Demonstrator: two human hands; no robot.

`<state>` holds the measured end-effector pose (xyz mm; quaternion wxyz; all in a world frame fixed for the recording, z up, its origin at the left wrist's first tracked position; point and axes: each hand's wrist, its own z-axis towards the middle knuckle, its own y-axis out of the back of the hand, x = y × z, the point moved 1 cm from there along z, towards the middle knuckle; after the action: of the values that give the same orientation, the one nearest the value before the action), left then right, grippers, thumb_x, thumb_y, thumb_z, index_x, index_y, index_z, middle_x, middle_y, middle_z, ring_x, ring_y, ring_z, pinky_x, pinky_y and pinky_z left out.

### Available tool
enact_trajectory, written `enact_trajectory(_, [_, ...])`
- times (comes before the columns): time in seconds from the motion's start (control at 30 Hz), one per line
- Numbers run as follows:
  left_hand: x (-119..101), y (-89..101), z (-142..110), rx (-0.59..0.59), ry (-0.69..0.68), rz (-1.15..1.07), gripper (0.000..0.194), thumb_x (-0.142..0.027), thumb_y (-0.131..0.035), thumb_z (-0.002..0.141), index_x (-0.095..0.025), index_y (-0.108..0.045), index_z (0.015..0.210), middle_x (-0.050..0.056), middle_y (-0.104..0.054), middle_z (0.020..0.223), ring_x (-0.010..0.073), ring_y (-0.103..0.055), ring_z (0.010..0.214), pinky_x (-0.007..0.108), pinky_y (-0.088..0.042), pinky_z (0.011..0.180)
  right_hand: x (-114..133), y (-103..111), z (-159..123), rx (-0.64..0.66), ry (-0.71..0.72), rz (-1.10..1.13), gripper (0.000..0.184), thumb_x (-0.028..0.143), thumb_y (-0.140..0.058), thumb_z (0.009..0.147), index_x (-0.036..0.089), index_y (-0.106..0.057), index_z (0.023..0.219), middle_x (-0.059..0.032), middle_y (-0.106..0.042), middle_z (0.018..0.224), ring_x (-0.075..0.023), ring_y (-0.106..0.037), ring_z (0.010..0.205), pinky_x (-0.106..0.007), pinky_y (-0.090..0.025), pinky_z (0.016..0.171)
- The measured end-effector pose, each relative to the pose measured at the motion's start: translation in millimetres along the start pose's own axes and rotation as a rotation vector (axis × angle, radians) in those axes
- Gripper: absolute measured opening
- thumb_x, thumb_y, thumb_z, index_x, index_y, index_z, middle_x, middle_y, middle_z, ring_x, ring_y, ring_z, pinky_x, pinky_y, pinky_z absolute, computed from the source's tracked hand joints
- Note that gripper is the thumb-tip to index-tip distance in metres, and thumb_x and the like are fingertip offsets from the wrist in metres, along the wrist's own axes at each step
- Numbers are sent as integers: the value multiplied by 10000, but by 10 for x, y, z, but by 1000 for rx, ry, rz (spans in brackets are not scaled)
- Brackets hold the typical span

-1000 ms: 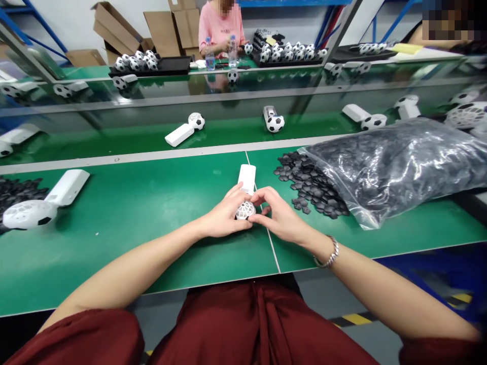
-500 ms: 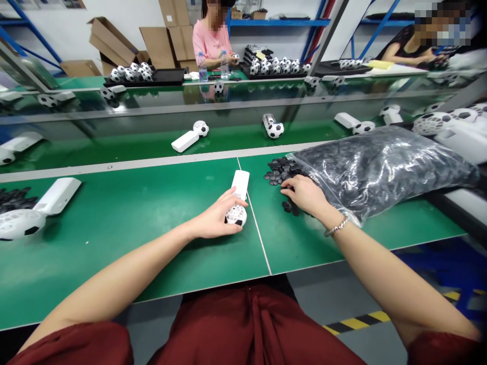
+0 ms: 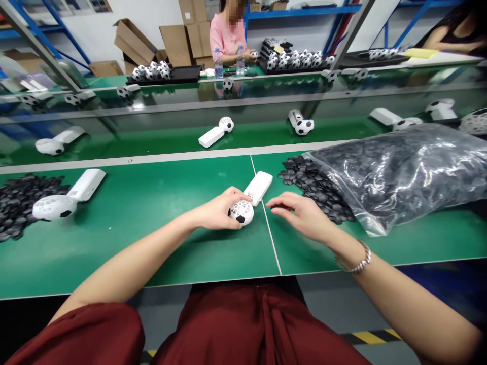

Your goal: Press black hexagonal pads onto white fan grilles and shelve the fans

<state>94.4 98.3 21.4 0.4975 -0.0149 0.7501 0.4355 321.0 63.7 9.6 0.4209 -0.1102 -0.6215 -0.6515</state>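
Note:
My left hand (image 3: 220,209) is closed around the round head of a white football-patterned device (image 3: 242,213), thumb in front and fingers behind. Its flat white handle points up and right, resting on the green bench. One black patch shows on the near side of the head; the top has an open lattice. To the right, my right hand (image 3: 299,213) pinches a small black piece (image 3: 279,206), partly hidden by the fingertips, just short of the device. Beyond that hand lies a loose heap of black hexagon-like pieces (image 3: 323,190), spilling by the mouth of a clear plastic bag (image 3: 411,172).
Another such device (image 3: 55,207) lies at left beside a second heap of black pieces (image 3: 19,203). Further devices lie on the green conveyor (image 3: 160,134) behind the bench. Across it, a person in a pink top (image 3: 224,38) works near trays of football-patterned balls (image 3: 292,61).
My right hand has come away from the black heap, moving left toward the device with a black piece pinched. The device's handle has turned to the right. The whole view has shifted.

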Motion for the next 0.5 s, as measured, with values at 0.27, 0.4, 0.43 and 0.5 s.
enact_trajectory(0.27, [-48, -106, -11, -132, 12, -10, 612, -287, -731, 606, -121, -503, 1149, 106, -480, 1120, 244, -479, 1074, 371, -375, 966, 187, -158, 26, -32, 160, 133, 79, 190, -542, 840, 211, -612, 870, -26, -630, 869, -162, -581, 822, -304, -475, 753])
enact_trajectory(0.4, [30, -32, -13, -110, 16, -112, 567, -273, -710, 645, -142, -487, 1149, 79, -548, 1123, 217, -535, 1013, 345, -414, 909, 200, -184, 49, 29, 241, 115, 119, 173, -517, 858, 212, -603, 932, -34, -623, 890, -160, -576, 836, -306, -465, 761])
enact_trajectory(0.43, [52, 0, -16, -70, 0, -133, 563, -259, -703, 651, -154, -483, 1158, 71, -552, 1133, 212, -541, 1014, 338, -418, 902, 204, -190, 58, 37, 249, 111, 98, 177, -527, 854, 207, -596, 916, -32, -624, 871, -159, -575, 816, -304, -467, 746])
enact_trajectory(0.5, [78, 48, -26, -11, -43, -134, 561, -233, -682, 665, -171, -472, 1182, 64, -546, 1162, 210, -535, 1038, 332, -417, 906, 218, -203, 86, 56, 279, 100, 57, 181, -540, 847, 200, -586, 876, -31, -627, 848, -161, -573, 802, -309, -469, 739])
